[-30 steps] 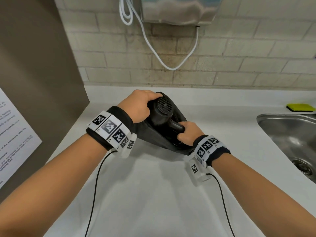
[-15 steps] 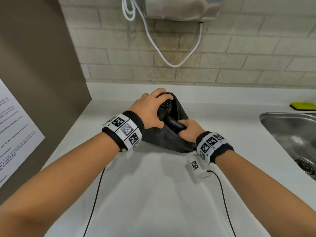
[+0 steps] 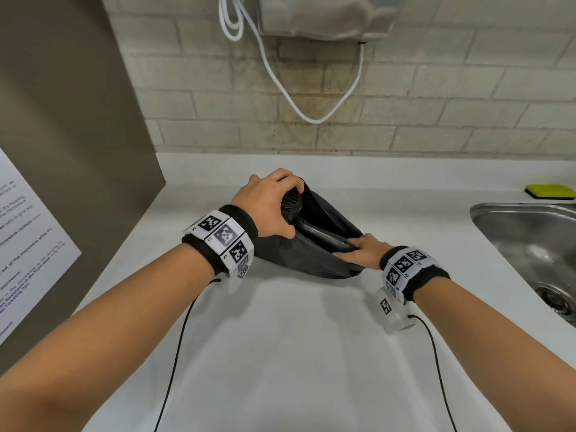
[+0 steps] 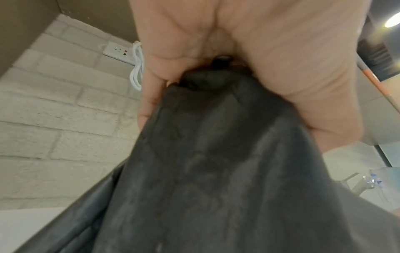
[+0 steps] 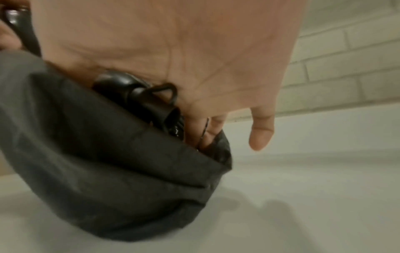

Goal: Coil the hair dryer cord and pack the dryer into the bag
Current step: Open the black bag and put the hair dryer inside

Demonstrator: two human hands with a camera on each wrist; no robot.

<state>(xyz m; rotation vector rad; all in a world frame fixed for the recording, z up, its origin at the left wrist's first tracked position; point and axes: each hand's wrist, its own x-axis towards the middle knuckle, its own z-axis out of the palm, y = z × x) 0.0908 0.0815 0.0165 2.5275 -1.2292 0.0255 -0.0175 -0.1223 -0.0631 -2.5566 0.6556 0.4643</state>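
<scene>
A black hair dryer (image 3: 318, 236) lies partly inside a dark grey cloth bag (image 3: 299, 261) on the white counter (image 3: 280, 353). Its rear grille and handle still show above the bag's mouth. My left hand (image 3: 268, 207) curls over the dryer's head together with the bag's rim; the left wrist view is filled with bag cloth (image 4: 216, 171) under the palm. My right hand (image 3: 363, 252) lies flat on the handle's end (image 5: 121, 83), its fingers (image 5: 194, 130) straight and reaching into the bag (image 5: 108, 162). The cord is mostly hidden inside.
A steel sink (image 3: 514, 213) is sunk into the counter at the right, with a yellow sponge (image 3: 550, 191) behind it. A brown panel (image 3: 62, 120) with a paper notice (image 3: 25, 244) walls off the left. A white cable (image 3: 311, 116) hangs from a metal unit (image 3: 327, 14) on the brick wall.
The dryer has sunk deeper into the bag and the cloth has come up around it. My right hand has gone from gripping the handle to lying flat on its end.
</scene>
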